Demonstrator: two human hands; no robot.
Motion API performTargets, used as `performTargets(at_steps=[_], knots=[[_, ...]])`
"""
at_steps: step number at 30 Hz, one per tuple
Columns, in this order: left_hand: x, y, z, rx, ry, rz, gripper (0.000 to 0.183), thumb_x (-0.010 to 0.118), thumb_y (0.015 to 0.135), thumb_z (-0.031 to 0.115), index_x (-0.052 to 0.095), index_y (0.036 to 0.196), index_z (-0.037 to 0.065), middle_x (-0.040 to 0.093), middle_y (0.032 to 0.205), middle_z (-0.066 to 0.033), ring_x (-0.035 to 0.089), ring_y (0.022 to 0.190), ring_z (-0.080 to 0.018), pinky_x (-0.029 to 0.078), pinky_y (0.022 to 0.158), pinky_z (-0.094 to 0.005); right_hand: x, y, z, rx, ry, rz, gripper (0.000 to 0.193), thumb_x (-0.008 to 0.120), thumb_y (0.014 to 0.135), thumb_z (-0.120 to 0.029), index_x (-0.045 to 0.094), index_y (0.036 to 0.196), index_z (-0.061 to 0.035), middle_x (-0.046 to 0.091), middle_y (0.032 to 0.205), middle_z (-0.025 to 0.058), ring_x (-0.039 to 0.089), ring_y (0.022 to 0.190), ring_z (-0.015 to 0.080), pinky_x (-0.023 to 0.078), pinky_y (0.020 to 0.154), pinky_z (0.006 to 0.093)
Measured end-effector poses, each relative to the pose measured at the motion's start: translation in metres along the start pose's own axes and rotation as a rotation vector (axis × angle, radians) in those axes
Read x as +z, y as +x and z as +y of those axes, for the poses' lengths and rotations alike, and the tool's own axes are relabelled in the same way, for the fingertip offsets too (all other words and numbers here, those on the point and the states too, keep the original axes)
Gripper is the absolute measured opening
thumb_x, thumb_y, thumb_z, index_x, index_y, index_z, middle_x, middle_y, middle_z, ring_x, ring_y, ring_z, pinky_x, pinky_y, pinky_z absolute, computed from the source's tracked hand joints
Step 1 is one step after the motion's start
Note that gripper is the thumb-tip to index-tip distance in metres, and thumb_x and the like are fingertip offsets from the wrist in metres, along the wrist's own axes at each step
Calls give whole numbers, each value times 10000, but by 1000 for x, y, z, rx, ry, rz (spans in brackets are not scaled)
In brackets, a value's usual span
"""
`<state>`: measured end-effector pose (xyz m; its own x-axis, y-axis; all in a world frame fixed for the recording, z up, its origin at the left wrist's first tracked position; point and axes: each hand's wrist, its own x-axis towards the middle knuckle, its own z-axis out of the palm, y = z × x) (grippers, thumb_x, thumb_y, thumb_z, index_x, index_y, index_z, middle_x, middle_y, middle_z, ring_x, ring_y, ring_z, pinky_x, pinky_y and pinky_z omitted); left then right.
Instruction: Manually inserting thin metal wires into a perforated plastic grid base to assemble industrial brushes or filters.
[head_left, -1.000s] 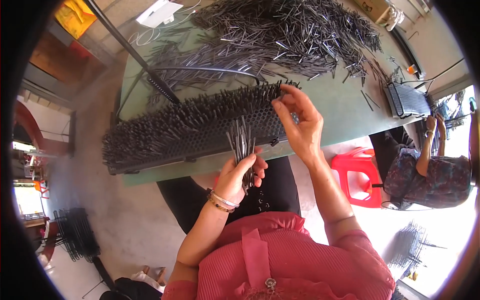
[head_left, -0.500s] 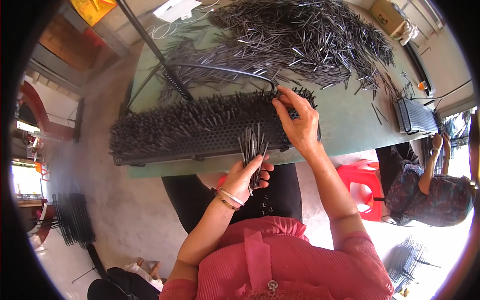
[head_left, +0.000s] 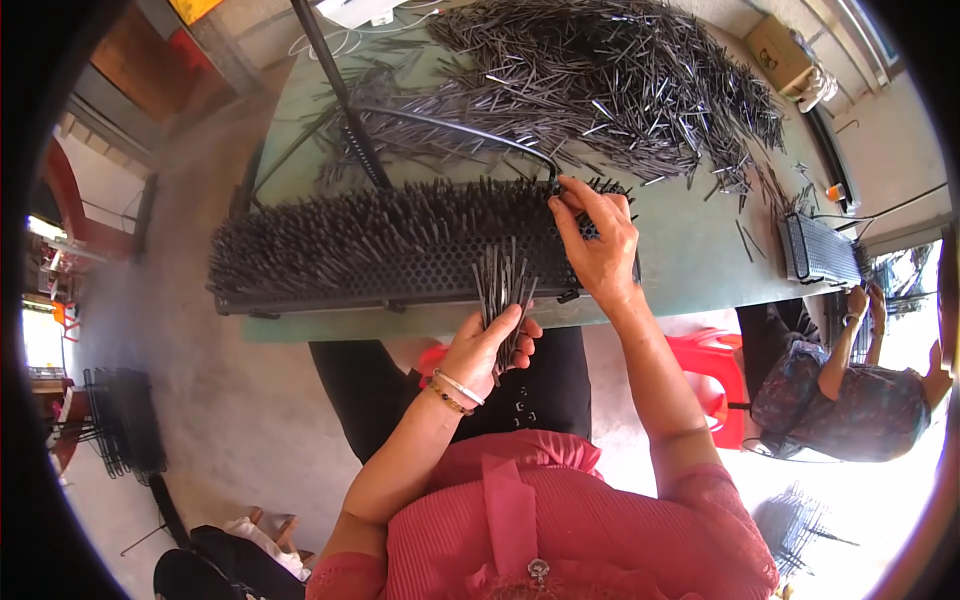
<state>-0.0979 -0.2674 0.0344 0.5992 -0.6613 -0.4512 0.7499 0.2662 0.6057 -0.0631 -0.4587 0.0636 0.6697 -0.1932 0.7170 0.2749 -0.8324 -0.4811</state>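
1. Two bare hands are at work over a black perforated panel (head_left: pixel 400 285), which lies on the green worktop (head_left: pixel 700 265) just before the wearer; I follow them through the head camera.
2. My left hand (head_left: pixel 485 345) has its fingers wrapped around a bundle of thin dark strips (head_left: pixel 503 285), upright in front of the panel's near edge.
3. On the right hand (head_left: pixel 606 245), thumb and forefinger are drawn narrow at the panel's far side, beside the hooked end of a bent metal rod (head_left: pixel 470 132); whether they grip a strip, I cannot tell.
4. I judge the step to be seating strips one by one in the holes. To do it well, I would pinch each strip near its lower end, line it up square over a bare hole and press straight down, without brushing the standing strips (head_left: pixel 340 235).
5. I would hold the bundle loosely fanned and close by, so single strips part easily.
6. Hidden from me: the right fingertips' inner faces, the panel's underside and the holes beneath the dense rows. The loose pile (head_left: pixel 640 90) is cut off by the upper rim.
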Motion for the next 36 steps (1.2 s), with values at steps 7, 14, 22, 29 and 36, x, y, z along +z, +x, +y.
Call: performTargets(at_steps=[7, 14, 22, 29, 36], knots=[[-4, -1, -4, 6, 1, 18, 282, 540, 928, 253, 559, 1083, 17, 587, 822, -55, 516, 646, -92, 406, 489, -211, 4, -4, 1, -92, -86, -33, 201, 718, 728, -76, 659, 919, -93, 647, 792, -1, 579, 705, 176, 404, 742, 311], [-1, 0, -4, 25, -31, 20, 249, 541, 931, 250, 563, 1046, 30, 553, 779, -24, 475, 619, -67, 373, 465, -198, -7, -3, -12, -156, -122, 21, 221, 724, 713, -66, 680, 929, -83, 642, 874, 44, 570, 806, 229, 425, 741, 334], [18, -8, 8, 143, -6, 29, 207, 538, 932, 238, 556, 987, 39, 559, 766, -24, 485, 597, -70, 376, 454, -205, -33, -28, -49, 674, 532, -426, 291, 694, 822, -218, 658, 976, 27, 651, 829, 90, 585, 702, 119, 471, 633, 264], [21, -9, -2, 158, 84, 71, 220, 538, 927, 229, 564, 970, 15, 614, 790, -69, 579, 630, -123, 458, 494, -238, -37, -38, -42, 874, 634, -531, 256, 660, 839, -160, 652, 960, 66, 666, 751, 85, 595, 681, 94, 485, 606, 250], [19, -3, -14, 88, 1, 167, 270, 548, 917, 254, 568, 1081, 40, 650, 938, -98, 640, 824, -184, 542, 676, -322, -55, -30, -31, 836, 829, -307, 187, 571, 909, -142, 617, 984, 24, 647, 862, 37, 566, 794, 85, 460, 720, 230]])
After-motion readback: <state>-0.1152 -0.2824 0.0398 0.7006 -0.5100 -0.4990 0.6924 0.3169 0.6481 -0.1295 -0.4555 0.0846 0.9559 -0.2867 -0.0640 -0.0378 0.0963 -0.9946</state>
